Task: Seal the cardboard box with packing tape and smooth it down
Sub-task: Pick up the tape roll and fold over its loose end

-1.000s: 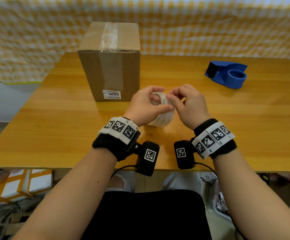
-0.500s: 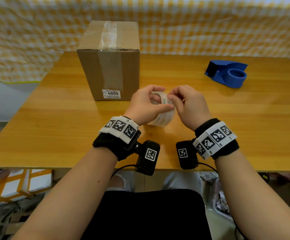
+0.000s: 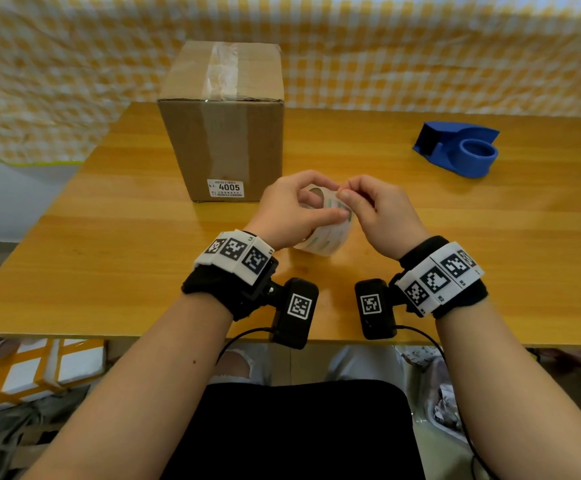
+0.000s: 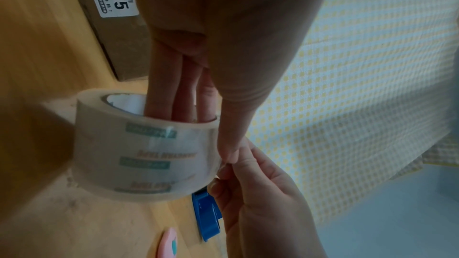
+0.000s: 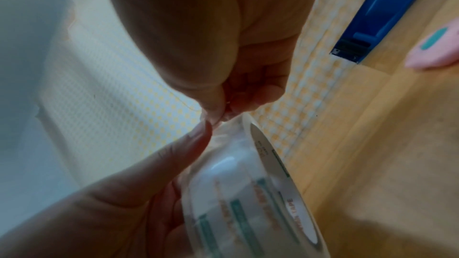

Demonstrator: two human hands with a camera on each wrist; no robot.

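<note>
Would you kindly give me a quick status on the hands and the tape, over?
Left hand holds tape roll, fingers through core. Right hand pinching at the roll's edge. Cardboard box untouched behind. Nothing in the way.

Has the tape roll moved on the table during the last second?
No. In the head view the tape roll sits in the same spot, just right of the cardboard box and its 4005 label, with both hands on it as before.
</note>
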